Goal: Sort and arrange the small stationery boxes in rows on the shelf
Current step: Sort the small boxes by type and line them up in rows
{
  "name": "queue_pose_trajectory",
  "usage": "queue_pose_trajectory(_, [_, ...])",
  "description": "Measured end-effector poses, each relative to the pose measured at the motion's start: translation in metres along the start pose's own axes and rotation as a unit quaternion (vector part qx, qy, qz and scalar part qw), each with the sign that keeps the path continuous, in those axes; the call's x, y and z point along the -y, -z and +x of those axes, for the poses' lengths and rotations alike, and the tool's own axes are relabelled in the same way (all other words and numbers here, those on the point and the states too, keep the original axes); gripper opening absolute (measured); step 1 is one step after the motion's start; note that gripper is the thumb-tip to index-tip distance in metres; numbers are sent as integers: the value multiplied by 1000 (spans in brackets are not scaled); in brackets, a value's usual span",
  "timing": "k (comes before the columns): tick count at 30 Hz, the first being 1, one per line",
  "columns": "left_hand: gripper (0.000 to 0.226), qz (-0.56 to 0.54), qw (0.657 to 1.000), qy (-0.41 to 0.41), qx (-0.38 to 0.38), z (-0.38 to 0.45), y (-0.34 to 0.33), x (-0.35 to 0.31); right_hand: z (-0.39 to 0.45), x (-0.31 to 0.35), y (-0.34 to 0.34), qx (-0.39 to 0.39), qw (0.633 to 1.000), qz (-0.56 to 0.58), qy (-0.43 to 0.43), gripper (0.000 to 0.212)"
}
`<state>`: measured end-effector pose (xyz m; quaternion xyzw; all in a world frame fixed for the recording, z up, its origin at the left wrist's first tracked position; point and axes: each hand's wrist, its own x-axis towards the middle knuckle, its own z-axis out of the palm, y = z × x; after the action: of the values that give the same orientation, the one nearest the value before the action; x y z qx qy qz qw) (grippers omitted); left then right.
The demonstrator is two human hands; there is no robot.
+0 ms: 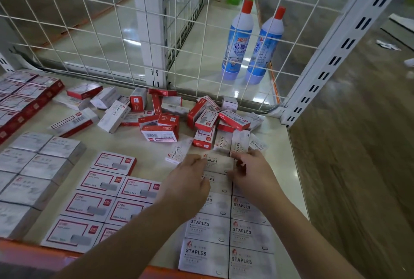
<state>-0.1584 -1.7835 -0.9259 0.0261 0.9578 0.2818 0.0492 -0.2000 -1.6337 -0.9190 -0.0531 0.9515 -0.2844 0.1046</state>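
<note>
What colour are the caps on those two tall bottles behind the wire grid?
Red, on both bottles, seen clearly in the head view.

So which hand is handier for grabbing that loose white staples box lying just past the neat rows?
Probably the left hand: the loose white staples box lies just beyond its fingertips, while the right hand sits farther right.
</note>
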Motion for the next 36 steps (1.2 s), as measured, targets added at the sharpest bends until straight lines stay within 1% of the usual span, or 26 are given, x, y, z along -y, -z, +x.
queue_pose_trajectory(4, [40, 0, 1000, 7, 1, 0, -2, 0, 2, -6, 1, -9, 1000, -3, 13, 40])
queue_pose_trajectory(12, [36, 26, 1000, 8, -2, 2, -3, -1, 2, -14, -1, -14, 996, -53, 73, 39])
queue_pose_trajectory(15, [35, 38, 999, 4, -10, 6, -2, -2, 1, -17, 0, -12, 996, -42, 82, 40])
queue_pose_trajectory(18, [42, 46, 999, -18, -5, 10, 0, -2, -3, -23, 4, -55, 997, 4, 57, 36])
queue_pose_trajectory(20, [50, 63, 997, -37, 25, 14, 1, -3, -7, -30, 7, -87, 995, 14, 49, 31])
queue_pose_trajectory(22, [56, 78, 994, -51, 53, 18, 1, -3, -9, -37, 10, -95, 994, 8, 51, 28])
queue_pose_trajectory(27, [57, 86, 991, -57, 87, 26, -2, -8, -9, -43, 12, -62, 996, -8, 67, 37])
queue_pose_trajectory(30, [55, 86, 991, -51, 90, 25, -3, -10, -7, -44, 17, -39, 996, -18, 80, 37])
queue_pose_trajectory(36, [54, 73, 992, -41, 89, 25, -4, -11, -7, -43, 21, -14, 997, -21, 74, 38])
